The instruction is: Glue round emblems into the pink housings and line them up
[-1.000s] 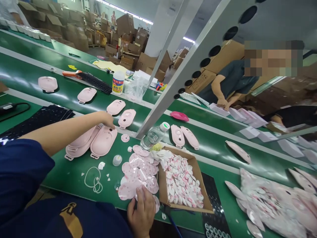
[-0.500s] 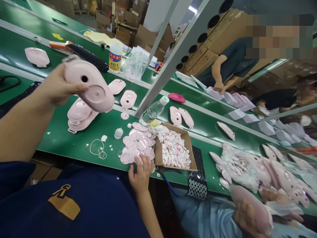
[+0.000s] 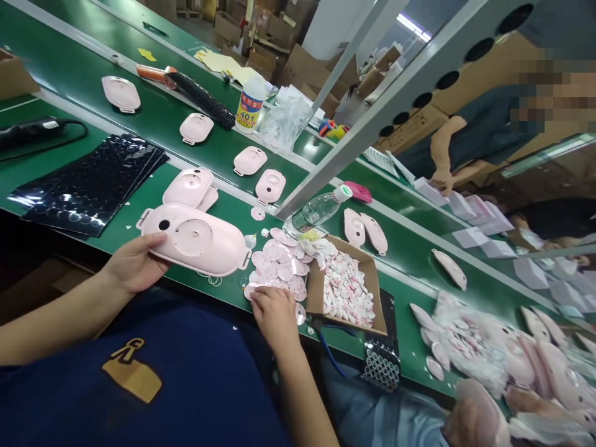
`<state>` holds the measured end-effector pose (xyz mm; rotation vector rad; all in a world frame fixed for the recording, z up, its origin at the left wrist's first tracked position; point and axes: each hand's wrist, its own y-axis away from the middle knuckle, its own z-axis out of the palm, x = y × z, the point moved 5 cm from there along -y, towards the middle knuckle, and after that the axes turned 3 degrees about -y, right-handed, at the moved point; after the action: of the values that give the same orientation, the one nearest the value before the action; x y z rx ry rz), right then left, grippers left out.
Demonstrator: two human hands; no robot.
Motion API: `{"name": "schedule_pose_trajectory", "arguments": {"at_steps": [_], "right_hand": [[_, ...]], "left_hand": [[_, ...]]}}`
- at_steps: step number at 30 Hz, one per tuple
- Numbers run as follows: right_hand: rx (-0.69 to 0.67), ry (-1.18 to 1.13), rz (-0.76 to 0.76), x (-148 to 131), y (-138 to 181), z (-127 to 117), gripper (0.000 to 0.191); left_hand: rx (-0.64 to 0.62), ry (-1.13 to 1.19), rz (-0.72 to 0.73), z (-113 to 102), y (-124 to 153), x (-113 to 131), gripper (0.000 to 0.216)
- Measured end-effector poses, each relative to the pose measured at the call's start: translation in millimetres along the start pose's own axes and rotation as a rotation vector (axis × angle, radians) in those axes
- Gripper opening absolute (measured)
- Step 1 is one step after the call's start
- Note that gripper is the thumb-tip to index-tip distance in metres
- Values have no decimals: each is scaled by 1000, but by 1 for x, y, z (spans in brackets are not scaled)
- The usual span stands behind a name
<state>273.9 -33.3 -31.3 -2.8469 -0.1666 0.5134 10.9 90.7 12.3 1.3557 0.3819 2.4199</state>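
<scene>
My left hand (image 3: 139, 261) grips one end of a pale pink plastic shell (image 3: 223, 245), its thumb near a black round hole. The shell has a round recess in its face and a loop at each end. Over the near edge of a heap of thin pink discs (image 3: 279, 264), my right hand (image 3: 277, 313) is closed, fingers together and bent on a disc at the edge; its thumb is hidden. Behind the held shell lie further pink shells (image 3: 189, 186), stacked. A small translucent bottle (image 3: 250, 241) is partly hidden by the held shell's end.
Right of the heap stands a cardboard box (image 3: 316, 288) of small white and pink pieces, beside a clear water bottle (image 3: 314, 211). Black sheets (image 3: 93, 183) lie at left. A glue bottle (image 3: 250, 105) stands behind the metal rail. A co-worker's hand (image 3: 465, 422) holds a pink shell at lower right.
My left hand has brought the shell down and to the right, turning it nearly level. My right hand stays at the discs, its fingers now more bent. The view has shifted left.
</scene>
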Motion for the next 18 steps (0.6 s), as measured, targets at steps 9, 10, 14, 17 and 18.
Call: {"name": "schedule_pose_trajectory", "arguments": {"at_steps": [9, 10, 14, 17, 18], "right_hand": [[351, -296, -133, -53, -17, -102, 23], [376, -343, -190, -64, -18, -109, 28], [407, -523, -244, -85, -21, -109, 32], [279, -1014, 8, -80, -21, -81, 12], [208, -1194, 113, -80, -20, -69, 20]], "left_hand": [[-152, -83, 53, 2, 23, -14, 81], [-174, -97, 53, 6, 25, -15, 81], [-209, -112, 104, 22, 36, -15, 89], [-165, -85, 167, 18, 48, -18, 98], [-177, -81, 145, 13, 50, -22, 99]]}}
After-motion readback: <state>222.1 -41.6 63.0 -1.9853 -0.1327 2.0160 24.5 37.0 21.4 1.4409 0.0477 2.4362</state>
